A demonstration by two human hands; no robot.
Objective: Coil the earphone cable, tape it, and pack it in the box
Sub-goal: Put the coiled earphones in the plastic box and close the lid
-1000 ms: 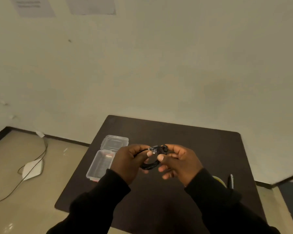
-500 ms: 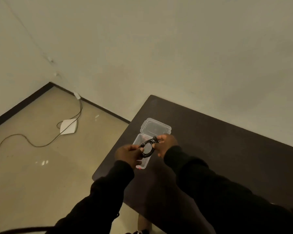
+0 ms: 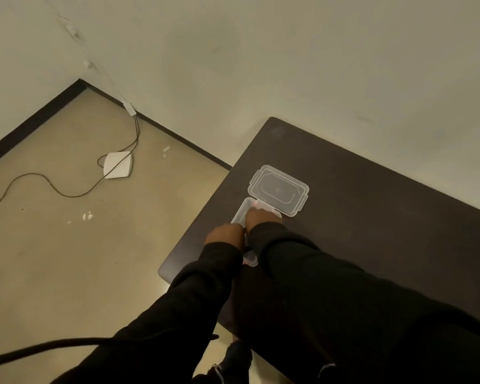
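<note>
A clear plastic box [image 3: 239, 215] lies open near the left edge of the dark table [image 3: 372, 217]. Its hinged lid [image 3: 279, 191] is folded flat behind it. Both my hands are down over the box base. My right hand [image 3: 261, 217] reaches into the base, knuckles up. My left hand [image 3: 224, 236] sits at the box's near left side, touching the right one. The coiled earphone cable is hidden under my hands, and my fingers are out of sight. My black sleeves cover the near end of the box.
The table's left edge and near corner [image 3: 164, 270] lie close to my left hand. On the floor to the left are a white device [image 3: 117, 164] and its thin cord [image 3: 53, 189]. A thick black cable [image 3: 53, 346] crosses the lower left.
My hands carried the coiled cable left and down from mid-air into the open box. The coil, visible between my fingers before, is now hidden. The view swung left toward the floor.
</note>
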